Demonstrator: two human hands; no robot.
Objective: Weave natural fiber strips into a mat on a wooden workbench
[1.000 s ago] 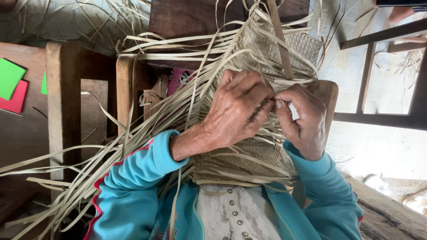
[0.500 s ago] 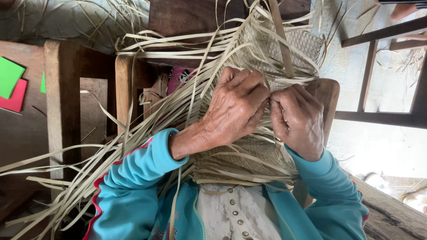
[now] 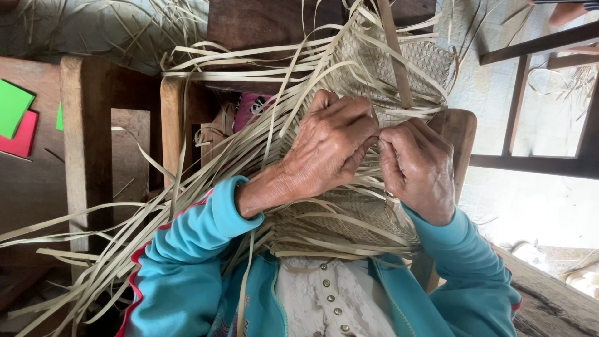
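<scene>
Weaving: a half-made woven mat (image 3: 349, 218) of pale leaf strips lies over the person's lap.
Left hand (image 3: 334, 146): on the mat's middle, fingers curled, pinching a strip.
Right hand (image 3: 417, 168): just right of it, fingertips meeting the left's, closed on the same strip.
Loose strips (image 3: 156, 212): fan leftward off the mat.
Wooden stool (image 3: 87, 143): left of the mat.

woven mat (image 3: 349, 218) | pale dry leaf strips | half-plaited, on lap | loose strips (image 3: 156, 212) fan left
</scene>
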